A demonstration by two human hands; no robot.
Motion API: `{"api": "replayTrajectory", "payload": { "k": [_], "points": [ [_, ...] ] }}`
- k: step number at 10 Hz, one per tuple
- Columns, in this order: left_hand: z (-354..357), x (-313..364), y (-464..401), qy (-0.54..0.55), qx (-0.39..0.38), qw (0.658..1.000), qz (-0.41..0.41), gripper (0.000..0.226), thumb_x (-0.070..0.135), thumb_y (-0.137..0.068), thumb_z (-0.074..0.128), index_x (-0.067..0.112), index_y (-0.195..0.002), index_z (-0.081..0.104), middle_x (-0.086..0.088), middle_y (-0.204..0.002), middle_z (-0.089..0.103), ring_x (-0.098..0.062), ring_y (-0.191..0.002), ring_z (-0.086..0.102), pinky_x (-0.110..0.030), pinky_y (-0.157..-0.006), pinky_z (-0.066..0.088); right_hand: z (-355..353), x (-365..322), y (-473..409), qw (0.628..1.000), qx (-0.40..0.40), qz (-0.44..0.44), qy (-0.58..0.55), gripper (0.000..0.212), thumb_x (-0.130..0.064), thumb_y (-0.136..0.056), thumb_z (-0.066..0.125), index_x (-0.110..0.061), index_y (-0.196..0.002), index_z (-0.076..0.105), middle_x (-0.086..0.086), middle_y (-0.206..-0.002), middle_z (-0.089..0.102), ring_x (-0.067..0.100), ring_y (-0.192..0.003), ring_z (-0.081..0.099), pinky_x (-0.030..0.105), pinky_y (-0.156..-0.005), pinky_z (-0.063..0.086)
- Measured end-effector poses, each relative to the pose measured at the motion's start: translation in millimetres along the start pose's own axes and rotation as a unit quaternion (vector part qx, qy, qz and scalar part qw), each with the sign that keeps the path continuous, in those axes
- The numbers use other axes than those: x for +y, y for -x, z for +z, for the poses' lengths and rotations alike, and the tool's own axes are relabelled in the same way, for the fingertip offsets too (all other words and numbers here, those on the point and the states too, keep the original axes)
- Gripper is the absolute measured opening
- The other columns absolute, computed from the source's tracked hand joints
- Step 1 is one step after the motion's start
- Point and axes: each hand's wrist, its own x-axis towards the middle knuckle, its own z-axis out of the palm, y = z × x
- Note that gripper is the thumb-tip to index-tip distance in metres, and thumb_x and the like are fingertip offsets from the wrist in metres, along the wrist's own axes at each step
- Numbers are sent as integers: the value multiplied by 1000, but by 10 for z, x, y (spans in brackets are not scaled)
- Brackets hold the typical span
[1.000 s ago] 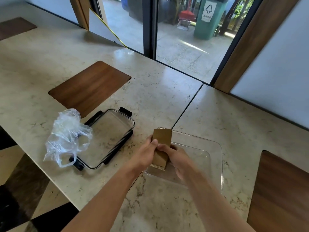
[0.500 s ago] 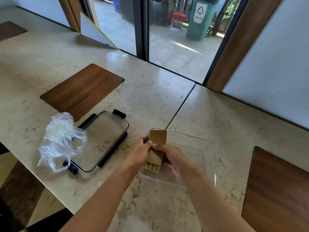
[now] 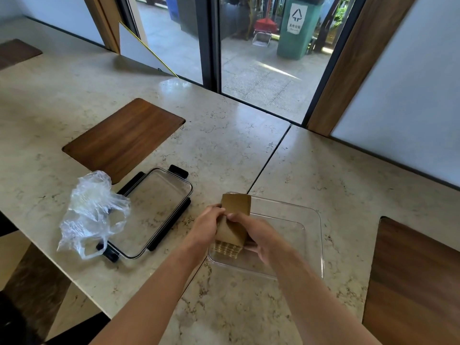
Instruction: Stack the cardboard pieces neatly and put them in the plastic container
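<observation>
Far left of the frame there's a crumpled clear plastic bag point(image 3: 92, 212) lying on the marble bench point(image 3: 323, 170), partly draped over the near-left corner of the container lid point(image 3: 154, 212). The lid is the clear one with black clips, lying flat and well apart from the box, so it's not on yet.

Moving to the middle: the left hand point(image 3: 206, 226) and the right hand point(image 3: 256, 232) are both wrapped around one stack of cardboard pieces point(image 3: 232, 221). Left grip is closed on the stack's left side, right grip is closed on its right side with the thumb across the top face. The stack is tilted, far end up and the corrugated edges pointing down toward the camera. Its low end sits over the near-left part of the clear plastic container point(image 3: 316, 227), possibly touching the bottom, but I can't tell for sure through the clear wall.

So progress-wise: the stacking looks pretty much done, the edges line up fairly evenly. The pieces are being held in or just above the box and not let go of yet. What's left, I'd guess, is laying the stack flat and letting go. I don't see any loose pieces elsewhere on the bench.
</observation>
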Motion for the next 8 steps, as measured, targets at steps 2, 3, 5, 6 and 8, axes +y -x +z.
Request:
{"api": "replayTrajectory", "payload": {
  "k": [2,3,5,6,8],
  "points": [
    [6,37,60,2,-28,1000,5,48,48,-101,48,9,-112,74,-17,-101,79,-29,-89,74,-46,-89,58,-16,-29,65,1000,-1,-5,-27,54,-57,-66,83,-18,-103,74,6,-99,81,25,-101,74,45,-103,55],
    [16,50,61,-14,-34,999,9,46,52,-103,45,24,-101,82,-7,-99,82,-21,-92,78,-38,-80,60,-22,-65,93,999,4,-12,-45,56,-63,-65,77,-21,-102,77,7,-100,81,27,-105,72,47,-104,54],
    [0,159,139,-84,9,993,78,55,57,-107,30,25,-142,57,5,-142,60,6,-123,55,-16,-100,39,-117,-162,187,997,27,-8,-65,87,-73,-71,69,-18,-138,56,7,-141,56,29,-128,53,49,-114,42],
    [56,306,206,-164,39,972,167,81,68,-95,28,19,-159,35,-3,-164,40,-12,-146,35,-29,-109,26,-218,-229,249,998,45,-20,-35,81,-69,-83,63,-15,-142,53,4,-127,58,26,-116,55,48,-108,45],
    [471,639,438,-313,89,904,276,67,57,-105,38,15,-158,36,-10,-163,40,-26,-150,33,-45,-119,27,-609,-437,599,981,123,-140,62,43,-47,-95,60,-6,-104,69,8,-97,64,27,-92,60,41,-88,47]
  ]
}}
